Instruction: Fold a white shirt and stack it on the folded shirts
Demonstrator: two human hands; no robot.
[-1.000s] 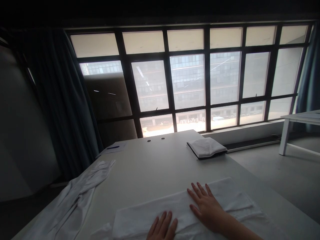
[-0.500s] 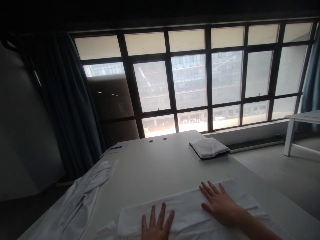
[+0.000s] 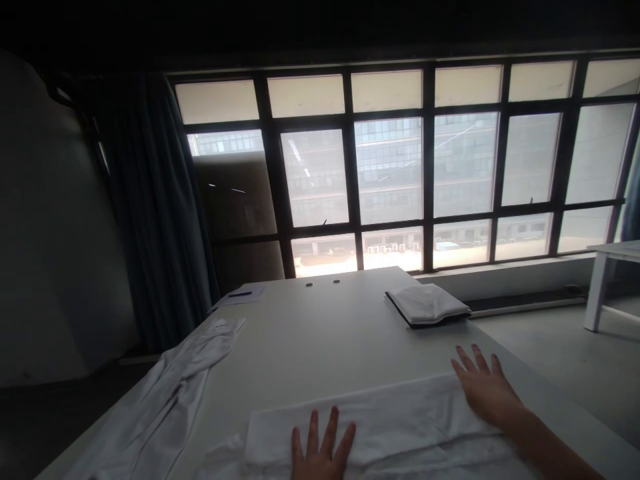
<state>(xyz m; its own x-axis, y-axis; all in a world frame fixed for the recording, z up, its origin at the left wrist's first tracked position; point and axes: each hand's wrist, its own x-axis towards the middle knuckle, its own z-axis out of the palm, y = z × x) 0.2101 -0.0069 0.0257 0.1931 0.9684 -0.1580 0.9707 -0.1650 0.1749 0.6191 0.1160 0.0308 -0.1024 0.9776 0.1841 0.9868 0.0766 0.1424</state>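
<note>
Just now the R hand (image 3: 484, 388) has slid out to the right end of the folded white cloth (image 3: 370, 420) lying on the white table (image 3: 320, 333), w/ the L hand (image 3: 320, 447) at its near edge, both open, fingers spread wide, holding nothing.

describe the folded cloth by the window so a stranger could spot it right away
Face the big window and look along the white table toward it. Near the table's far right edge sits a folded cloth on a dark flat base. Unlike the long cloth nearest you, it is compact and neat.
</note>
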